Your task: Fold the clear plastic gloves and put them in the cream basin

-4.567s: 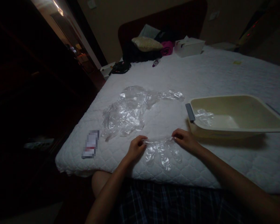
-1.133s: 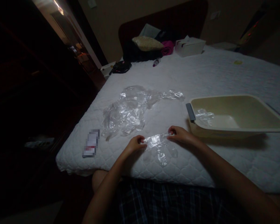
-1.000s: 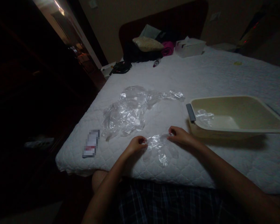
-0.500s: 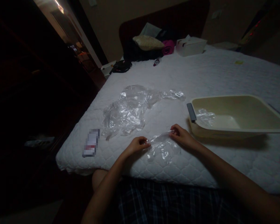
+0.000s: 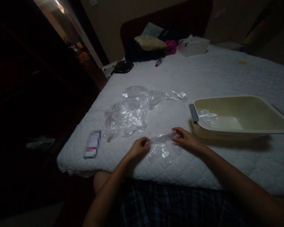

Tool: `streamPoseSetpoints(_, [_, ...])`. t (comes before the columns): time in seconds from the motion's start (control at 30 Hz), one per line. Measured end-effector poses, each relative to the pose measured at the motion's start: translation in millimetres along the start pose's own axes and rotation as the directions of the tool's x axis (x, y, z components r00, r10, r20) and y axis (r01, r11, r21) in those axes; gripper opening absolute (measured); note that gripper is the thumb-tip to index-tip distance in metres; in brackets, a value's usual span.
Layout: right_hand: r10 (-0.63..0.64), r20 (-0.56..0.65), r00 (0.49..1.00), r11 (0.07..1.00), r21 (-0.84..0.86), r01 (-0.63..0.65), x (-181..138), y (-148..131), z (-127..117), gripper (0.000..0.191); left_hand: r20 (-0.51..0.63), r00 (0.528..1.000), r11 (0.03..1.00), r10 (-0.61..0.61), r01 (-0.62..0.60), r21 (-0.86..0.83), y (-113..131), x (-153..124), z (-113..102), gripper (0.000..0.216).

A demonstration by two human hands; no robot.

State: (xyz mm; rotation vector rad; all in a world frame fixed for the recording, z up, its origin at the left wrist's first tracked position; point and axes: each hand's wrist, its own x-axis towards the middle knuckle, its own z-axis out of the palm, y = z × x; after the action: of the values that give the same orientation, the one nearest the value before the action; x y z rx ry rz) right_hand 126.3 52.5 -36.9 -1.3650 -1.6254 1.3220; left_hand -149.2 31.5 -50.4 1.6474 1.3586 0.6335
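Clear plastic glove [image 5: 162,148] is pinched taut by left hand [image 5: 139,148] and right hand [image 5: 186,139] on the white quilted bed [image 5: 203,78]; smoothing seems underway, needing an even pull.

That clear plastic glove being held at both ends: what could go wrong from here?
The thin glove is pinched at its cuff between the left hand and right hand; a hard pull might tear it. It lies near the mattress edge, so it could slip off if released. In this dim light the see-through film may be hard to tell from the pile of gloves nearby.
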Motion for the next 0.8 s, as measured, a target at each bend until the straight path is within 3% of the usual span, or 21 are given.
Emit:
streamPoseSetpoints(0.13, [0.016, 0.01, 1.0, 1.0, 0.023, -0.017, -0.2, -0.7, -0.9, 0.048, -0.051, 0.999, 1.0, 0.005, -0.005, -0.006, 0.8, -4.0, 4.0, 0.037])
streamPoseSetpoints(0.3, [-0.032, 0.07, 0.997, 0.993, -0.115, 0.04, 1.0, -0.6, 0.5, 0.015, -0.121, 0.991, 0.996, -0.056, 0.048, -0.07, 4.1, -9.4, 9.0, 0.034])
streamPoseSetpoints(0.6, [-0.089, -0.028, 0.996, 0.992, -0.092, 0.087, -5.1, -8.0, 2.2, 0.01, -0.019, 0.999, 0.977, -0.028, 0.023, -0.212, 4.0, -13.4, 0.7, 0.046])
streamPoseSetpoints(0.7, [-0.131, -0.029, 0.991, 0.985, -0.117, 0.127, -6.5, -5.7, 2.1, 0.009, -0.025, 0.999, 0.978, -0.036, 0.03, -0.208, 5.1, -14.1, 2.5, 0.04])
streamPoseSetpoints(0.8, [-0.219, -0.004, 0.976, 0.957, -0.198, 0.214, -9.5, -1.9, 1.2, 0.006, -0.079, 0.997, 0.992, -0.007, -0.003, -0.124, 7.7, -16.0, 4.8, 0.021])
